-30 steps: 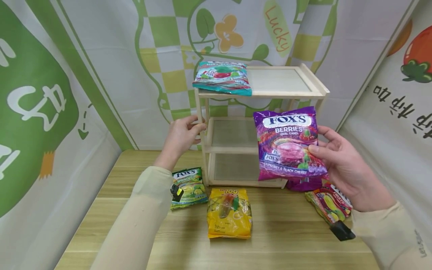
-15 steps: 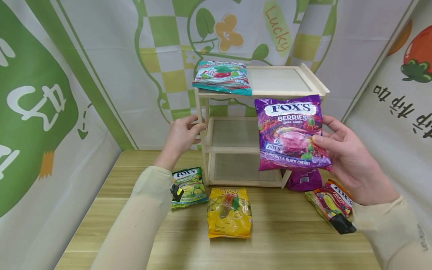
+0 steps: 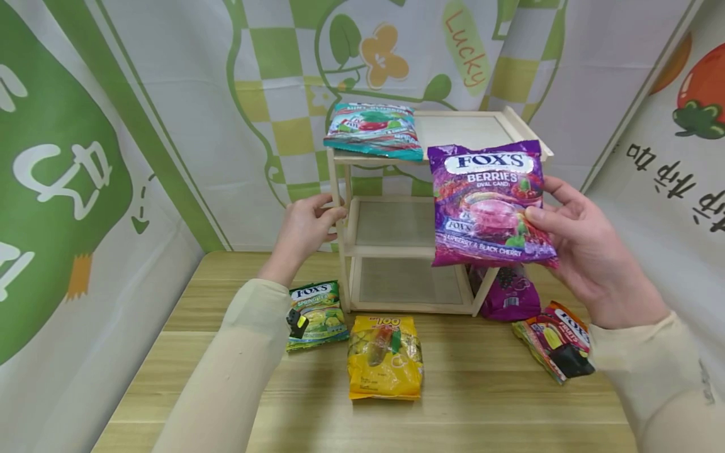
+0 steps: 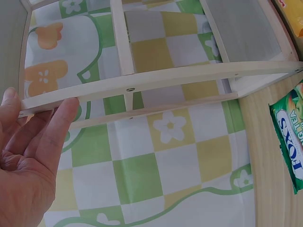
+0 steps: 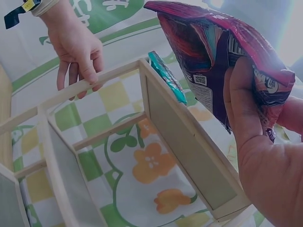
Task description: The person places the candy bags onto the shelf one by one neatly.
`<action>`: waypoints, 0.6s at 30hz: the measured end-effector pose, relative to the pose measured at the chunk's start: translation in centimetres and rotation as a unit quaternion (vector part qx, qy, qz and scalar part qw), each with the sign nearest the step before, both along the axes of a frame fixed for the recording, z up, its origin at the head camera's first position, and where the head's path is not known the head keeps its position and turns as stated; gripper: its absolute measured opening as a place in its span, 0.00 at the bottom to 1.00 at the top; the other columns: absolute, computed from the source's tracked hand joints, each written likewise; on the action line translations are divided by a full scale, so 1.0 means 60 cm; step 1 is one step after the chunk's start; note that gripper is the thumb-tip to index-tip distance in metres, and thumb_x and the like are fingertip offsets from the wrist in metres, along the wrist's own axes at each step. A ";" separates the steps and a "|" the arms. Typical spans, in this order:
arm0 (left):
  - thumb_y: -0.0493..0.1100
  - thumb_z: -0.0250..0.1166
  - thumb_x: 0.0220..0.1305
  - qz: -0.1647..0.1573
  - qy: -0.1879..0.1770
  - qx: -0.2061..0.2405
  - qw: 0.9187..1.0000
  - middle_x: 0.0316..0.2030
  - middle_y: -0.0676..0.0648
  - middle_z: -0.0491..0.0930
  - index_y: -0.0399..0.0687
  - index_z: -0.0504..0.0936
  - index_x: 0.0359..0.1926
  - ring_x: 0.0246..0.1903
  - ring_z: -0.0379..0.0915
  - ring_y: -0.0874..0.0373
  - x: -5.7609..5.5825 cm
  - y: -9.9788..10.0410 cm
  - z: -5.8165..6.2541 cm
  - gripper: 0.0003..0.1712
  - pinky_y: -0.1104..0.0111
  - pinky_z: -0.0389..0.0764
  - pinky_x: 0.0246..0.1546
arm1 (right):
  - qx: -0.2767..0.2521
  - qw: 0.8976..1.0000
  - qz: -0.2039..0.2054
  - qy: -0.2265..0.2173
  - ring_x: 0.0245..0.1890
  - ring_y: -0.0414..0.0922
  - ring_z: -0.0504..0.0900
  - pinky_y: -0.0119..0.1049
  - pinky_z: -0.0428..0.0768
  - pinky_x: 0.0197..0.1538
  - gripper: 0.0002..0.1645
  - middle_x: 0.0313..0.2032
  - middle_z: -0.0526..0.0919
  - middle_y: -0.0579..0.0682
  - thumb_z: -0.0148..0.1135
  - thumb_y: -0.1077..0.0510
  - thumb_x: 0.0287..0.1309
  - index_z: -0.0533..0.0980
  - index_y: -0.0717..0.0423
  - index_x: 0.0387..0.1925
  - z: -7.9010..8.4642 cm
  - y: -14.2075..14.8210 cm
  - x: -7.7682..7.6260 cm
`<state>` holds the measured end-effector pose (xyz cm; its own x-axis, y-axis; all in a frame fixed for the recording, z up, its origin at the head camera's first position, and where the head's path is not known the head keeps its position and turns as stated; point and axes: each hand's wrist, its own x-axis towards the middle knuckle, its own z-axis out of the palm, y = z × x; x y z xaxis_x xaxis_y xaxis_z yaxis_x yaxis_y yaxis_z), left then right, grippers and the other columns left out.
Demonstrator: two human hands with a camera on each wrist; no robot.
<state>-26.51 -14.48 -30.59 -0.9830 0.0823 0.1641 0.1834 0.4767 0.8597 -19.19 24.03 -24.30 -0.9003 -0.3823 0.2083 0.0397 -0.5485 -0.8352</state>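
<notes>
My right hand (image 3: pixel 589 251) pinches the right edge of a purple Fox's Berries candy bag (image 3: pixel 491 207), thumb on the front and fingers behind. The bag hangs upright in front of the shelf's top right part, its print facing me. In the right wrist view the back of the candy bag (image 5: pixel 203 61) shows, with fingers pressed into it. My left hand (image 3: pixel 306 229) holds the left front post of a small wooden three-tier shelf (image 3: pixel 404 251). Up close, thumb and fingers sit on either side of that post (image 4: pixel 142 81). A teal Mint Blossom candy bag (image 3: pixel 374 131) lies on the top tier's left.
On the wooden table lie a green Spring Tea bag (image 3: pixel 318 314) at left, a yellow candy bag (image 3: pixel 385 358) in front of the shelf, a magenta bag (image 3: pixel 512 296) beside its right leg, and a Fruits bag (image 3: pixel 552 340) farther right. Printed curtains (image 3: pixel 170 126) enclose the table.
My right hand has raised the purple candy bag, slightly rightward, from before the middle tier to overlap the top tier's front edge. The left hand stays on the post.
</notes>
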 end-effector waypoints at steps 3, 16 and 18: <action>0.49 0.59 0.77 0.001 -0.001 -0.001 1.000 0.58 0.42 0.83 0.47 0.69 0.74 0.54 0.83 0.49 0.000 0.000 0.000 0.29 0.65 0.88 0.42 | -0.004 1.000 -0.013 -0.007 0.55 0.56 0.85 0.46 0.85 0.52 0.33 0.63 0.76 0.62 0.47 0.75 0.72 0.56 0.55 0.72 0.006 -0.004 -0.004; 0.48 0.59 0.77 -0.001 0.001 0.006 1.000 0.57 0.41 0.83 0.46 0.71 0.73 0.55 0.83 0.49 0.002 0.001 0.001 0.28 0.65 0.88 0.42 | -0.074 0.996 -0.016 -0.039 0.60 0.56 0.81 0.43 0.80 0.59 0.34 0.69 0.70 0.61 0.47 0.76 0.71 0.60 0.56 0.74 0.020 -0.014 -0.019; 0.48 0.59 0.77 -0.001 0.001 0.007 1.000 0.58 0.41 0.83 0.46 0.70 0.73 0.55 0.83 0.49 0.002 0.001 0.001 0.28 0.65 0.88 0.42 | -0.081 0.996 -0.013 -0.043 0.63 0.56 0.79 0.43 0.79 0.61 0.35 0.70 0.68 0.61 0.47 0.76 0.71 0.59 0.55 0.75 0.022 -0.015 -0.022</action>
